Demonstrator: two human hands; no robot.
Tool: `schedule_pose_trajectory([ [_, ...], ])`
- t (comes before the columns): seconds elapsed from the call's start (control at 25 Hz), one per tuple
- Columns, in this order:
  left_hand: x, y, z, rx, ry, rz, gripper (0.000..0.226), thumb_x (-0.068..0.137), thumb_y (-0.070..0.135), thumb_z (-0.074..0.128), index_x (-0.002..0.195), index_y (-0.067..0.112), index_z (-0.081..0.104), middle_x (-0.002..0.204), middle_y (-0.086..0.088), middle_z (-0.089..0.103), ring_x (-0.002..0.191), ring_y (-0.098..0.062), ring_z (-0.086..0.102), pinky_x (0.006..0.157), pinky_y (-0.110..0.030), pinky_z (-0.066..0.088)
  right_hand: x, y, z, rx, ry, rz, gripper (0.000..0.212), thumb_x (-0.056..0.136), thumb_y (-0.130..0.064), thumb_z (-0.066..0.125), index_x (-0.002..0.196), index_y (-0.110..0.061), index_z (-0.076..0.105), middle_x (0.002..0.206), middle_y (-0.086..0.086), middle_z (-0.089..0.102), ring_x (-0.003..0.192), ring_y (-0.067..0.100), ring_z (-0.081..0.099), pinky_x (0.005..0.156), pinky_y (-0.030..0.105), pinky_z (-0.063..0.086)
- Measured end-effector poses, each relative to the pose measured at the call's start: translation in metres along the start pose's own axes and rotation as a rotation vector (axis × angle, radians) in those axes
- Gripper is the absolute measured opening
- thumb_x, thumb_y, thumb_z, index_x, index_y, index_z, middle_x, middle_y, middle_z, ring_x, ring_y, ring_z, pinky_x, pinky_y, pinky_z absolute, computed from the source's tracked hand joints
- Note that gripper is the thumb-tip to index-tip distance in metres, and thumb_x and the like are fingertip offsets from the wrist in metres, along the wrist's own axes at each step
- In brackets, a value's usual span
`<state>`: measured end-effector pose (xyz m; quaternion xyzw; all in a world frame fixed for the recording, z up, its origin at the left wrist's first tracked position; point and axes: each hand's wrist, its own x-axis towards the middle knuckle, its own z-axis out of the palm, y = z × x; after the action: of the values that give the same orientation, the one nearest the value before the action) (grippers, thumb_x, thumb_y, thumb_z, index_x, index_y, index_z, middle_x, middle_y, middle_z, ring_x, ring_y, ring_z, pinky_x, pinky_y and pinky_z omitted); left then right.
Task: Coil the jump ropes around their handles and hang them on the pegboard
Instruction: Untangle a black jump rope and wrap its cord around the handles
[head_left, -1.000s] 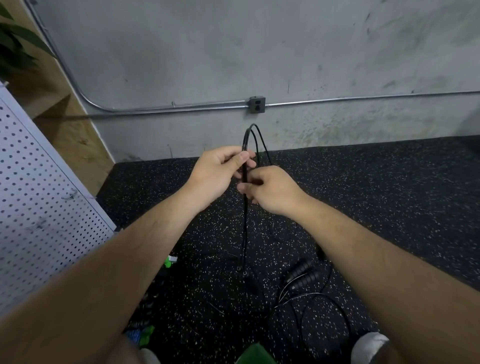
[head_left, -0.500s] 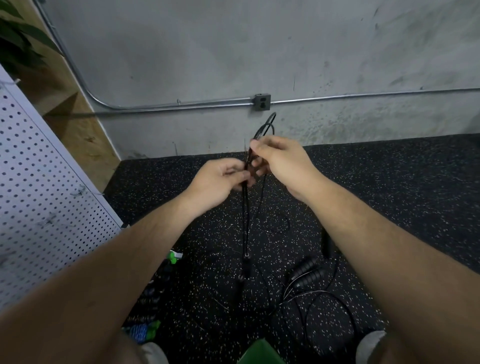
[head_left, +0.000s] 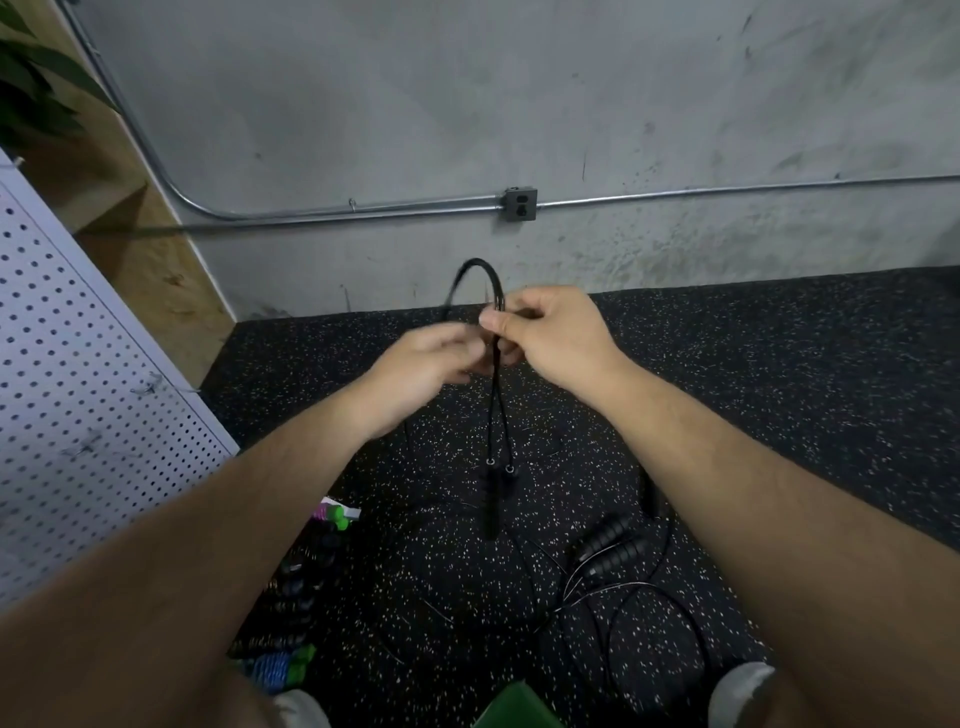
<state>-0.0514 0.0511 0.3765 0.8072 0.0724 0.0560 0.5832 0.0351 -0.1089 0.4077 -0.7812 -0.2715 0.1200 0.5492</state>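
So the right hand (head_left: 550, 338) has dropped from above the left hand (head_left: 415, 366) to level with it, and the loop topping the black jump rope (head_left: 475, 270) is wider. I'd say it's still folding, with no wrapping yet. The handles (head_left: 491, 493) dangle over mid-floor. Right thumb and forefinger pinch the strands. The left is blurry but seems curled on them. The pegboard (head_left: 78, 364) stands at the floor's left edge. No containers I can make out.

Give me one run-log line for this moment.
step: coiling | left hand: holds black jump rope | right hand: pinches its loop | handles: dangling | pegboard: rope not hung
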Motion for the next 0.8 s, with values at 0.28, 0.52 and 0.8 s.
schedule_pose_trajectory([
  [0.28,0.005,0.001,0.020,0.083,0.097,0.059,0.007,0.095,0.012,0.067,0.096,0.012,0.074,0.090,0.002,0.078,0.085,-0.007,0.073,0.078,-0.026,0.058,0.009,-0.003,-0.008,0.293,-0.001,0.021,0.012,0.095,-0.011,0.066,0.101,-0.002,0.071,0.085,0.010,0.069,0.070,0.015,0.063,0.064,0.030,0.056],
  [0.52,0.008,0.020,0.012,-0.019,0.238,0.142,0.013,0.097,0.019,0.066,0.090,0.015,0.076,0.086,-0.001,0.078,0.086,-0.027,0.073,0.081,-0.035,0.058,-0.008,0.022,-0.002,-0.209,-0.404,0.063,0.012,0.090,-0.020,0.073,0.101,-0.016,0.074,0.098,-0.005,0.074,0.076,0.011,0.067,0.077,0.032,0.059],
  [0.8,0.002,0.015,0.004,-0.103,0.126,0.091,0.021,0.104,0.025,0.053,0.112,0.021,0.073,0.109,0.002,0.077,0.107,-0.015,0.071,0.099,-0.036,0.054,-0.004,0.011,0.004,-0.113,-0.142,-0.023,0.009,0.091,-0.021,0.073,0.085,-0.014,0.075,0.081,0.012,0.074,0.061,0.014,0.064,0.067,0.031,0.057],
])
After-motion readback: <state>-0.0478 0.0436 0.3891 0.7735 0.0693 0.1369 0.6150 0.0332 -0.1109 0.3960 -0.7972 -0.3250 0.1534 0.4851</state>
